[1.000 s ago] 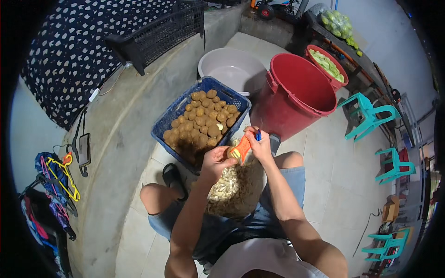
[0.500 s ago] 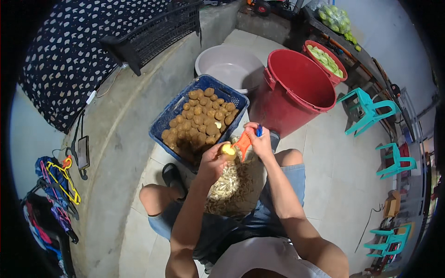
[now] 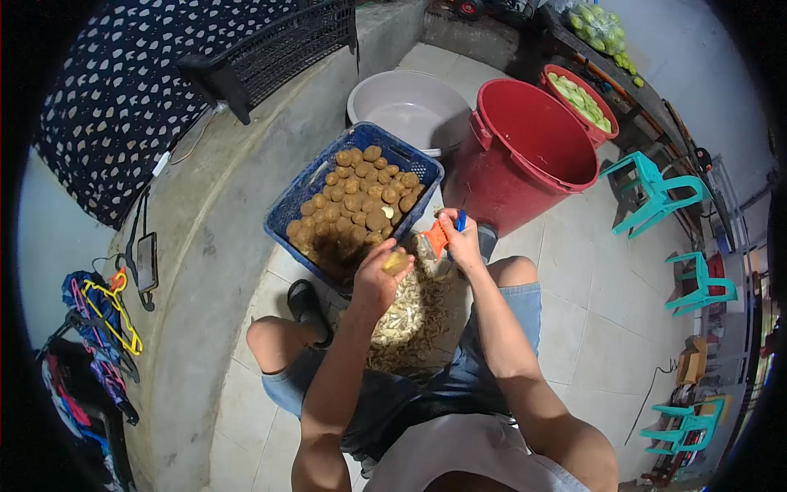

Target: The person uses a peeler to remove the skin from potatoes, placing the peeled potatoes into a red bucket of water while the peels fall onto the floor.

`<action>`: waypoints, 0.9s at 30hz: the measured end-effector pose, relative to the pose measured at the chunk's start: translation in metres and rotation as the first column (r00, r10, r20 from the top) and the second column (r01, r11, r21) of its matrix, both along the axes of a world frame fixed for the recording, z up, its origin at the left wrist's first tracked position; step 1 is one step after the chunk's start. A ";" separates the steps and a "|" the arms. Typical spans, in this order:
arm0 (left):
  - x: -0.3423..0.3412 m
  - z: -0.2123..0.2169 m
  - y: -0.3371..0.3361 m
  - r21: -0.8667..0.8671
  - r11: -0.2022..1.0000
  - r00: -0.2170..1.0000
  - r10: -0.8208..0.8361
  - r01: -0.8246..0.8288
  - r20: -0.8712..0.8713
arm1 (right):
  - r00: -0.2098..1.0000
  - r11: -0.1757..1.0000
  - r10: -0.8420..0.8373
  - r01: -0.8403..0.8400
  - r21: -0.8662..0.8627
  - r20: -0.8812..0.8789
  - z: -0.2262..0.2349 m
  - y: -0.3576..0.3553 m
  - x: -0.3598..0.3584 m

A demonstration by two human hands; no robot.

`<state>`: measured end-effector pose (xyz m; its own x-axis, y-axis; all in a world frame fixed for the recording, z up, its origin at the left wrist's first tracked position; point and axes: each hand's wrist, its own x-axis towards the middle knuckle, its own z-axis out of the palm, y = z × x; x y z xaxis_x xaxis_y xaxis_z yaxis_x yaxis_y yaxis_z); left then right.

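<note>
Potato (image 3: pixel 396 263), yellowish, in left hand (image 3: pixel 377 277), grip cupped round it, could slip onto peelings (image 3: pixel 410 320) at six o'clock through loose hold; orange peeler (image 3: pixel 434 238), two o'clock, in right hand (image 3: pixel 463 240), grip closed.

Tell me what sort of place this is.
Probably a vegetable-preparation area; I can't tell whether home or business. Signs: a blue crate of brown potatoes, peelings heaped between the person's legs, and a clear bag of green produce.
</note>
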<state>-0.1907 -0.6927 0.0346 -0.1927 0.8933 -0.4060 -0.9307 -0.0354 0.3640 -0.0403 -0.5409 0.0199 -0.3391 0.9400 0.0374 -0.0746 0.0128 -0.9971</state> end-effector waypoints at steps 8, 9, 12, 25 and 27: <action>0.005 0.025 -0.007 0.093 0.945 0.702 -0.165 0.314 -0.693 | 0.985 0.986 0.042 -0.067 0.149 0.168 -0.008 -0.007 -0.004; 0.004 0.026 -0.009 0.076 0.940 0.671 -0.179 0.333 -0.720 | 0.985 0.987 0.043 -0.068 0.149 0.168 -0.008 -0.008 -0.004; 0.001 0.028 -0.014 0.028 0.967 0.669 -0.154 0.253 -0.727 | 0.990 0.995 0.073 -0.080 0.053 0.120 -0.001 -0.013 -0.009; -0.001 0.039 -0.015 0.105 0.960 0.719 -0.119 0.259 -0.684 | 0.997 0.993 0.027 -0.035 0.110 0.073 0.020 -0.021 -0.012; -0.001 0.035 -0.016 0.083 0.964 0.766 -0.147 0.253 -0.626 | 0.992 0.988 0.008 -0.028 0.153 0.130 0.025 -0.024 -0.011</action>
